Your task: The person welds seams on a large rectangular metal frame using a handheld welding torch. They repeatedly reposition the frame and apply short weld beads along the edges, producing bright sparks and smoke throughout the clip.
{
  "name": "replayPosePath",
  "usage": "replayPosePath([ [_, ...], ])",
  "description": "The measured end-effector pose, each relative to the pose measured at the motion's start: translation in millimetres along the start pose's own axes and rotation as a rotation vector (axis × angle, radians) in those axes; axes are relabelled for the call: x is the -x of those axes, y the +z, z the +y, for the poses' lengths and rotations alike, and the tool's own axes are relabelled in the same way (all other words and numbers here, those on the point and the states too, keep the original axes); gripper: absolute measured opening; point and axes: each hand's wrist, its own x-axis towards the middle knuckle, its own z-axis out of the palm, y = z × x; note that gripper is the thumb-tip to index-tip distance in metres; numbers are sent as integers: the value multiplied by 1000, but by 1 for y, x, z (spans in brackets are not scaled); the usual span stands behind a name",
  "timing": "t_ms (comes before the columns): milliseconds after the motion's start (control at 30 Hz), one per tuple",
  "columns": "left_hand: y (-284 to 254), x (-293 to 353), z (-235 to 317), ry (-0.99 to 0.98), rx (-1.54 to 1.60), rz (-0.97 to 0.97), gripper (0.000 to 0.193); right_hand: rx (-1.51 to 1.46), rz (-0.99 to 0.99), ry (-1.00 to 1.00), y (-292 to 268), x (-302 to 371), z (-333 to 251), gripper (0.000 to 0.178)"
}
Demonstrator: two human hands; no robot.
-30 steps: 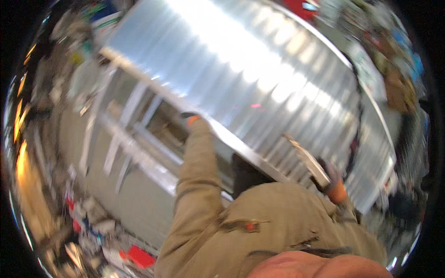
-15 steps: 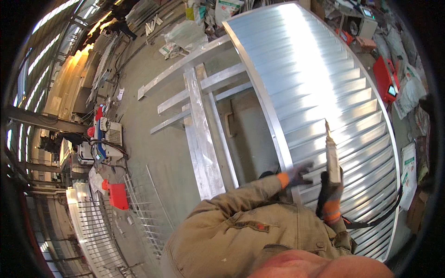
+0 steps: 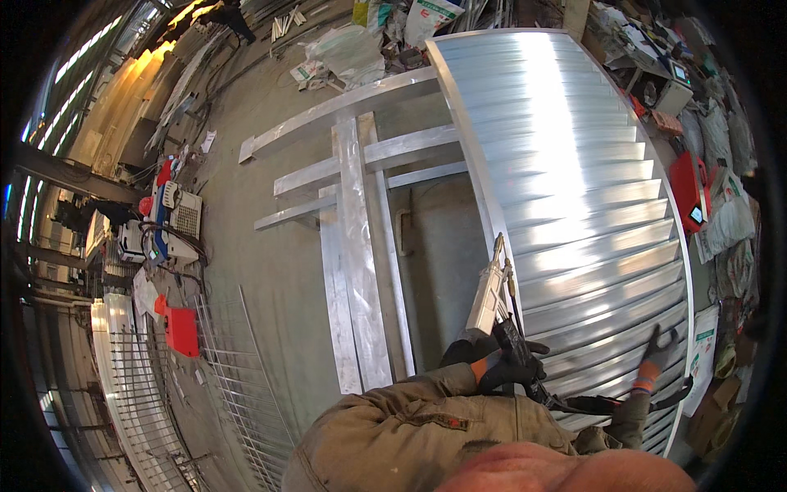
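My left hand (image 3: 508,369), in a dark glove with an orange cuff, is closed round the dark handle of a welding gun (image 3: 489,300). The gun has a pale, boxy body and a thin brass-coloured nozzle pointing away from me, beside the near-left rail of a large silver louvred panel (image 3: 574,238). My gloved right hand (image 3: 657,353) holds nothing; its fingers are spread over the slats near the panel's right edge. A black cable (image 3: 586,404) runs from the gun across the slats, passing below my right hand.
Aluminium beams (image 3: 354,238) cross one another left of the panel, some reaching under its edge. A wire grid (image 3: 234,361) and a red case (image 3: 180,330) lie farther left. Another red case (image 3: 687,182), white sacks (image 3: 728,221) and cluttered goods line the right side.
The welding gun has passed from my right hand to my left and moved left to the panel's rail. My right hand has let go and moved right over the slats.
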Motion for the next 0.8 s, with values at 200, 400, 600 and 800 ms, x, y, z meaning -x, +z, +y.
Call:
replayPosePath([
  [200, 12, 0, 40, -134, -15, -31, 80, 867, -49, 297, -27, -17, 183, 72],
  [400, 79, 32, 79, -104, -238, 79, 75, 667, -353, 329, -5, -18, 219, 63],
  [600, 121, 54, 41, 27, -287, 77, 70, 613, -433, 146, -17, -40, 292, 56],
  [800, 140, 27, -3, 280, -515, -405, 80, 670, -410, -71, -113, -45, 434, 51],
])
